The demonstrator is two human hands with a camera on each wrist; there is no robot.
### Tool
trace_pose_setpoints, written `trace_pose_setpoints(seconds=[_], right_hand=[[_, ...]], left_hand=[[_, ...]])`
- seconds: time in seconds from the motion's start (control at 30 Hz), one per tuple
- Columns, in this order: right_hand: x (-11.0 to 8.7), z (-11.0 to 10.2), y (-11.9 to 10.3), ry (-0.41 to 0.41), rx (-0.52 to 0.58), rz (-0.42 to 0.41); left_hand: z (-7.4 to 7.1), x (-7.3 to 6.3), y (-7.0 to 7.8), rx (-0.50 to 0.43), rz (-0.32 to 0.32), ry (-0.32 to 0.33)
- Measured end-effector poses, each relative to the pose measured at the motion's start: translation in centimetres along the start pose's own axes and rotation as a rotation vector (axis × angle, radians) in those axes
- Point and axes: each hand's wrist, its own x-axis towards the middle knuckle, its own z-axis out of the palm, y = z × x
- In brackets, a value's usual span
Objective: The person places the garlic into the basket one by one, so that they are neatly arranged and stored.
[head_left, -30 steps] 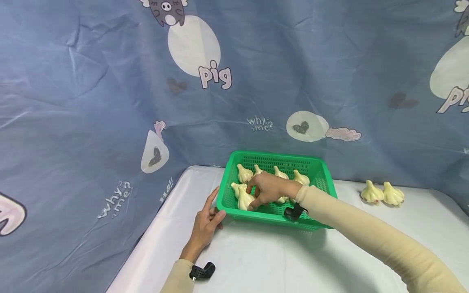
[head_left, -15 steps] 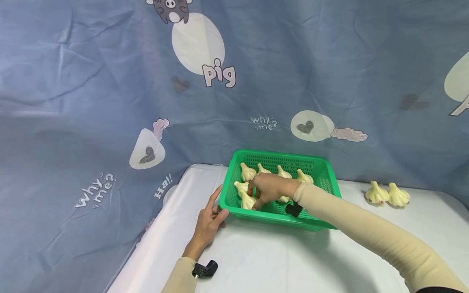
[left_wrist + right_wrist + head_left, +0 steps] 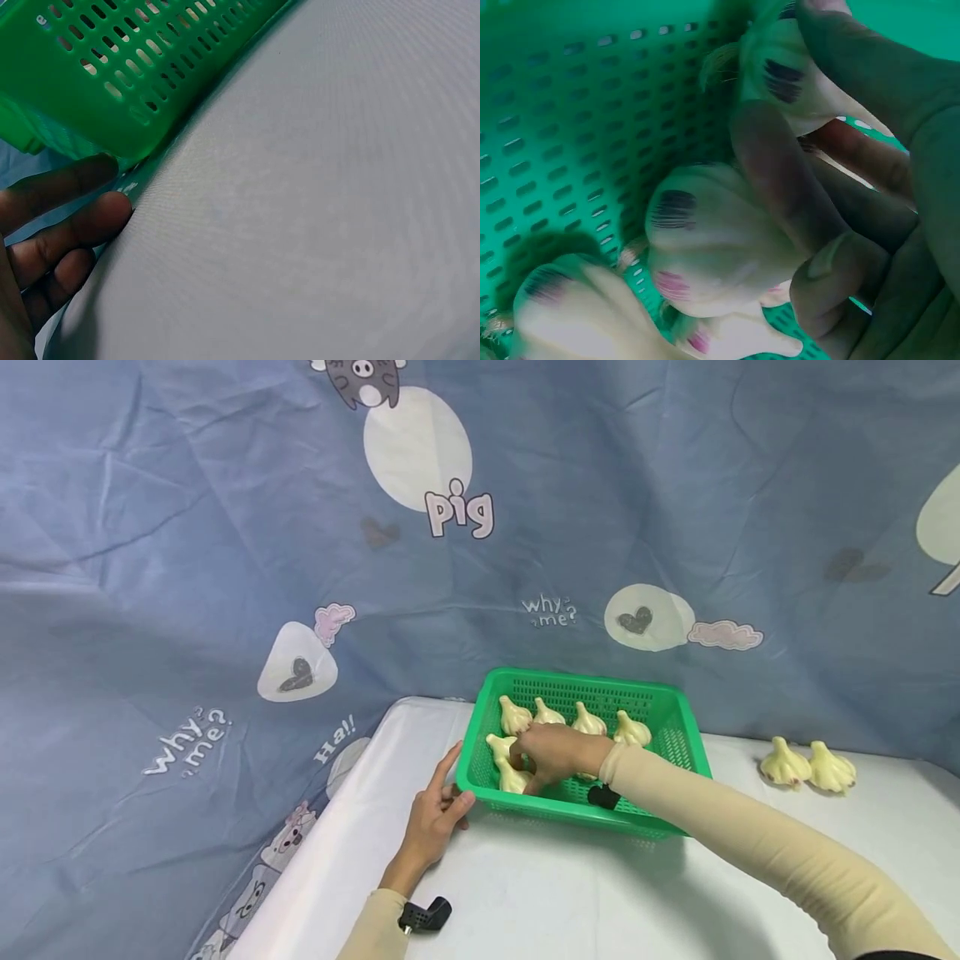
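Observation:
A green plastic basket [image 3: 581, 813] stands on the white-covered table, holding several garlic bulbs. Inside its front left part, my right hand [image 3: 558, 750] pinches a garlic bulb [image 3: 512, 778] between thumb and fingers. In the right wrist view this held bulb [image 3: 780, 56] is near the basket wall, with another bulb [image 3: 705, 240] beside the index finger. My left hand [image 3: 429, 827] is at the basket's front left corner, thumb and fingers extended against it. The left wrist view has those fingers [image 3: 90, 225] low by the basket's corner. My right hand and sleeve hide part of the basket's contents.
Two garlic bulbs [image 3: 785, 765] lie side by side on the table right of the basket. A back row of bulbs [image 3: 589, 720] sits along the far basket wall. Behind the table hangs a blue printed cloth [image 3: 480, 577].
The head view has shifted slightly, so everything appears a little further right. Both hands stay at the same places on and in the basket, with the right still on the bulb.

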Motion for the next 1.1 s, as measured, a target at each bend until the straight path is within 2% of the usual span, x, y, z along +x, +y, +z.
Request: trace_pose_setpoints(seconds=[0.27,0.43,0.87,1.1], right_hand=[[0.0,1.3,0.1,0.114,-0.181,-0.025],[0.1,1.7,0.2,0.154,-0.184,-0.041],[-0.5,1.6,0.9,0.164,0.001,-0.048],[-2.4,-0.4,1.6,0.202,0.23,-0.085]], left_hand=[[0.0,-0.1,0.1,0.006,-0.003,0.001],[0.0,-0.1,0.0,-0.003,-0.001,0.004],[0.1,0.1,0.2,-0.007,-0.002,-0.008],[-0.1,0.0,0.2,0.004,0.006,-0.01]])
